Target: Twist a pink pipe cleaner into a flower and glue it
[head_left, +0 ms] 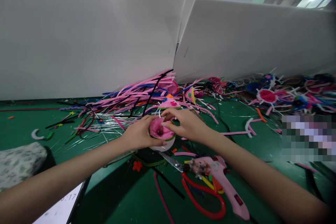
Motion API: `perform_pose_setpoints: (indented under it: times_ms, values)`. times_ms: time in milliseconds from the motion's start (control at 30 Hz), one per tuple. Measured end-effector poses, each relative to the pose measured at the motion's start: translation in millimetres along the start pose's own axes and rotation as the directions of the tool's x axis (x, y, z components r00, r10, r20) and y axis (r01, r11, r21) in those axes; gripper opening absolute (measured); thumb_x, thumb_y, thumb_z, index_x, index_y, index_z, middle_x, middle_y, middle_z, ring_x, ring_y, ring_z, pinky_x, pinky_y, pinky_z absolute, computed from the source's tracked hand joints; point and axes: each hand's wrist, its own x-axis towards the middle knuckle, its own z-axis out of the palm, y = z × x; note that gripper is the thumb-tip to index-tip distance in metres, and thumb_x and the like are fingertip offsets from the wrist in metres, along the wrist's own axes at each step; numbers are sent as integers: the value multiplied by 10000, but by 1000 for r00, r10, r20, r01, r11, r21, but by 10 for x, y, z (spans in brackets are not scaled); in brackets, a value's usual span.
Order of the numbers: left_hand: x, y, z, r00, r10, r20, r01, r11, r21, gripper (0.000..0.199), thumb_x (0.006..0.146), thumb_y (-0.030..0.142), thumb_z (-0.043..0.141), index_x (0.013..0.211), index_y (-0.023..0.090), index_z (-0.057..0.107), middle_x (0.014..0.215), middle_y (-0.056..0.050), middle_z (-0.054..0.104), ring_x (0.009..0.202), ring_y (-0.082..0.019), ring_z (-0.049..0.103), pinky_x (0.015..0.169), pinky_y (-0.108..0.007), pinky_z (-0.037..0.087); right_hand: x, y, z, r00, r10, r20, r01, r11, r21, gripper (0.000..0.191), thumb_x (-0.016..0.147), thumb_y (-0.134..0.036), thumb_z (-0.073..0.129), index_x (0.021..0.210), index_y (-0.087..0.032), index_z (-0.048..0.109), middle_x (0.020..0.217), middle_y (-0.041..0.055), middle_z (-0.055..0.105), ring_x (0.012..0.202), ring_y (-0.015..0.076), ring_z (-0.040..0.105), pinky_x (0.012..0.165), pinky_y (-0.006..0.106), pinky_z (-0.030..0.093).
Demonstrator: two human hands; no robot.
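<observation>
Grip: left hand (pixel 139 133) and right hand (pixel 183 124) are both closed on a pink felt cup (pixel 158 129); the left curls around its near side, and the right's fingertips press on its upper rim.
Thing: the cup sits between the hands, held just above a white ring (pixel 165 146), its green-edged mouth facing up toward the camera.
Axis: its round axis seems tilted slightly away from upright, though the fingers hide too much to be sure.
Arms: both forearms reach in from the lower corners, converging at the cup.
Nearby: scissors (pixel 199 189) with red handles and a pink glue gun (pixel 223 185) lie on a green mat (pixel 123 196), below the right hand.
Far: a heap of pink and black pipe cleaners (pixel 136 98) lies against white boards (pixel 86 38).
</observation>
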Motion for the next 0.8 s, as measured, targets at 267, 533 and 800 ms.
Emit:
perform_pose_setpoints:
  times_ms: [267, 533, 800]
  values:
    - [-56, 49, 33, 998, -44, -38, 44, 999, 16, 747, 626, 587, 681, 1266, 267, 466, 1236, -83, 555, 1078, -298, 562, 808, -387, 479, 13, -15, 63, 997, -51, -66, 54, 997, 53, 125, 796, -108, 576, 893, -157, 638, 849, 54, 719, 771, 175, 660, 703, 283, 473]
    - [-74, 67, 1, 998, -59, -36, 60, 998, 24, 840, 599, 629, 678, 1312, 266, 421, 1261, -99, 526, 1045, -306, 582, 776, -377, 492, 0, 89, 15, 993, -30, -112, 43, 992, 119, 287, 792, -183, 619, 1076, -160, 590, 890, 57, 719, 825, 181, 671, 746, 295, 486]
    - [-197, 116, -169, 993, -118, -14, 119, 991, 61, 928, 565, 659, 674, 1356, 275, 377, 1330, -103, 477, 1046, -320, 587, 750, -371, 503, -128, 117, -155, 979, 109, -171, -96, 992, 83, 123, 796, -131, 547, 883, -172, 623, 816, 42, 710, 733, 168, 665, 688, 276, 488]
